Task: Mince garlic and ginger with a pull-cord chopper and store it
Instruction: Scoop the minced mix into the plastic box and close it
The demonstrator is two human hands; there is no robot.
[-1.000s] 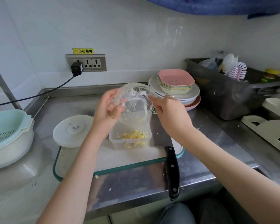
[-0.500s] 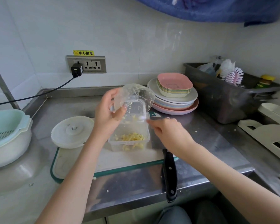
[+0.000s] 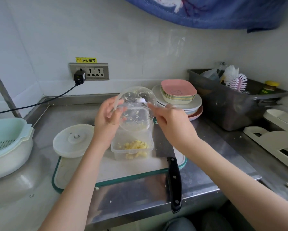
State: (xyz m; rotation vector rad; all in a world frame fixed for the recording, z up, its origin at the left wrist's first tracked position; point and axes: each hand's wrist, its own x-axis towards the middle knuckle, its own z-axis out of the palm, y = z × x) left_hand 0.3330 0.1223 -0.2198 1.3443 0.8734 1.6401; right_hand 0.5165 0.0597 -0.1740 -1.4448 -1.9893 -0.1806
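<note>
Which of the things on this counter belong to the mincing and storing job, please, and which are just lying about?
In use:
- chopper bowl, held tipped by the left hand
- right hand at its rim
- storage box with mince
- chopper lid

Lying about:
- knife
- cutting board
- plates
- colander
- grey tub

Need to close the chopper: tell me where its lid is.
The white lid lies on the board's far-left corner, just left of the left forearm.
</note>
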